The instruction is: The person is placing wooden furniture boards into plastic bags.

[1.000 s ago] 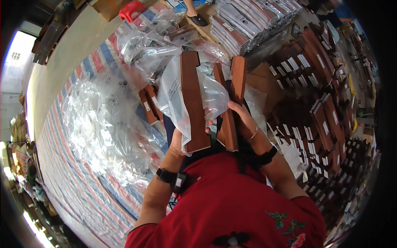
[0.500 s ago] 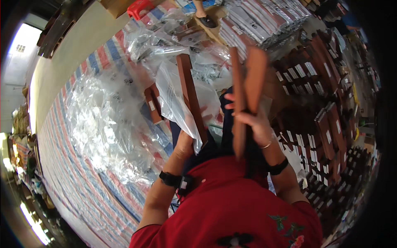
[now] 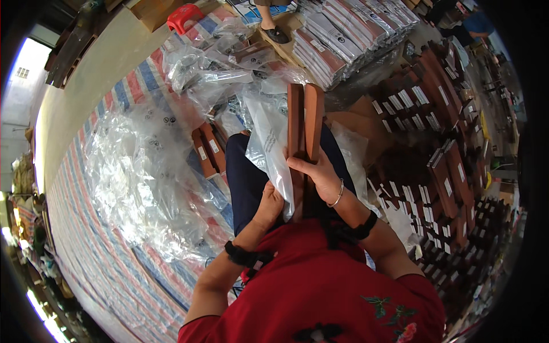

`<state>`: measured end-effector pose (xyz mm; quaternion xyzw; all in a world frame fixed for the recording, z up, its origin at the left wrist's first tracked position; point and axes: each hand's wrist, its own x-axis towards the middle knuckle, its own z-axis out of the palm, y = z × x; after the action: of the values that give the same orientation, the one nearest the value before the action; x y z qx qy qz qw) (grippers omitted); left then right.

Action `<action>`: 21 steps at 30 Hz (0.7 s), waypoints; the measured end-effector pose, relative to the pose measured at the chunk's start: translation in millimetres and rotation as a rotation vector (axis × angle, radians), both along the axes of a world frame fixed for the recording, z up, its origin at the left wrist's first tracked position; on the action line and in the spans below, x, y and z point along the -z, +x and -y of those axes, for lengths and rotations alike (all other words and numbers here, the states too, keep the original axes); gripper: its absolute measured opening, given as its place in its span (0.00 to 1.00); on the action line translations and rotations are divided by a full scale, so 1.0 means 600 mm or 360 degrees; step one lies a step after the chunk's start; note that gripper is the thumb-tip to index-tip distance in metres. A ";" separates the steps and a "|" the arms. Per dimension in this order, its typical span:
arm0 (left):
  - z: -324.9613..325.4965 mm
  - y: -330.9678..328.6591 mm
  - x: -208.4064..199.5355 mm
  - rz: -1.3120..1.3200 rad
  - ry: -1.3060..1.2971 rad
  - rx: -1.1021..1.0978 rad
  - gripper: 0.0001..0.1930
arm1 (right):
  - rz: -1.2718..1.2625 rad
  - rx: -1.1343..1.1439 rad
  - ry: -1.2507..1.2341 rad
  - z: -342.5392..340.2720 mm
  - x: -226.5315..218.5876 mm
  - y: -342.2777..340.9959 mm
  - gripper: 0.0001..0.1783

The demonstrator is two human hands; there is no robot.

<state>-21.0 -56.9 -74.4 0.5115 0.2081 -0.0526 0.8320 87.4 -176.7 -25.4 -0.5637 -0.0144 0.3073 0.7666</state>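
My right hand (image 3: 320,176) is closed round reddish-brown wooden pieces held upright over my lap. A straight brown bar (image 3: 295,123) is on the left, and a broader piece with a rounded top (image 3: 313,117) leans against it. The thumb lies across their front. Along the bar's left side hangs a translucent printed plastic bag (image 3: 269,146). My left hand (image 3: 270,204) is closed on the bag's lower edge, with some fingers hidden. Whether the bar is inside the bag I cannot tell. Two labelled brown pieces (image 3: 209,150) lie beside my left knee.
A heap of clear plastic bags (image 3: 137,183) covers part of the striped sheet (image 3: 86,228) at left. Wrapped brown boards (image 3: 349,37) are stacked at the back. Many labelled brown pieces (image 3: 452,177) stand piled at right. A person's foot (image 3: 277,34) and a red stool (image 3: 184,18) are beyond.
My right hand has brought its wooden pieces left and down, together with the bar and bag at my left hand. Their tops now stand side by side.
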 end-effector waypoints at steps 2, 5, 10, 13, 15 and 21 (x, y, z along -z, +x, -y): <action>-0.007 0.004 0.016 -0.0015 0.0071 0.0095 0.10 | 0.0013 0.0038 -0.0087 -0.004 0.006 -0.005 0.29; -0.016 0.012 -0.005 -0.0109 0.0105 -0.0190 0.13 | -0.0072 -0.0074 -0.0065 -0.001 0.012 0.003 0.21; -0.153 -0.001 0.045 -0.0200 0.0675 -0.0589 0.12 | -0.0134 0.0090 0.0019 0.029 0.005 0.023 0.24; -0.351 -0.134 0.112 -0.0062 0.0854 -0.0964 0.11 | -0.0226 -0.0006 0.0095 0.027 0.009 0.033 0.25; -0.534 -0.382 0.180 -0.0108 0.1140 -0.1396 0.17 | -0.0333 -0.0270 0.0199 -0.011 0.018 0.032 0.26; -0.449 -0.323 0.079 -0.1287 0.0874 -0.1822 0.48 | -0.0255 -0.0315 0.0084 -0.028 0.007 0.037 0.28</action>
<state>-214.6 212.5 -121.6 0.4535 0.7364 0.2582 0.4306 109.3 -159.6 -29.3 -0.5129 -0.0168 0.4249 0.7457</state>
